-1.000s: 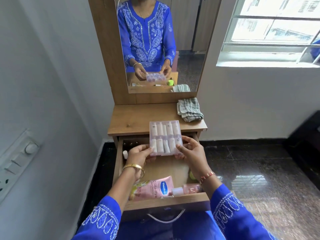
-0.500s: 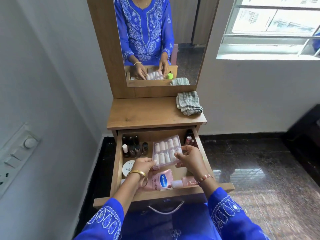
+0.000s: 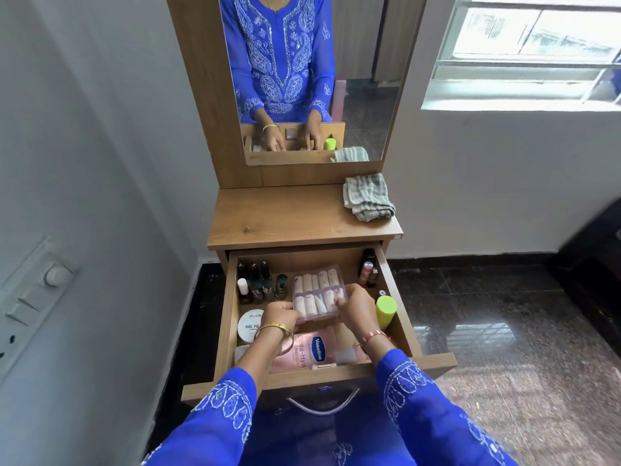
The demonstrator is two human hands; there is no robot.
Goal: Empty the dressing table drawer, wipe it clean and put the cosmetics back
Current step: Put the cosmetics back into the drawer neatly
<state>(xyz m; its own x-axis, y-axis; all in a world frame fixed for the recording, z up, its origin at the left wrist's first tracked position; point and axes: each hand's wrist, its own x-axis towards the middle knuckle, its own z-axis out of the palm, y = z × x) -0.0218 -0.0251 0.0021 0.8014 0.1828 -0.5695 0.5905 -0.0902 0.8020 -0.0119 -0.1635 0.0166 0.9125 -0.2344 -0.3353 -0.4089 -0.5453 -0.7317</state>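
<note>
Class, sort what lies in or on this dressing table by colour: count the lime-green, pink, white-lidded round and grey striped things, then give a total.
Lime-green bottle: 1
Pink lotion tube: 1
White round tub: 1
Grey striped cloth: 1
Total: 4

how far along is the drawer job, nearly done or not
Nearly done, it seems. The drawer already holds nail polish bottles, a Vaseline tube and a green-capped bottle; the cloth lies on the tabletop. Left hand and right hand grip the clear case inside it. Left: release it, close up.
</note>
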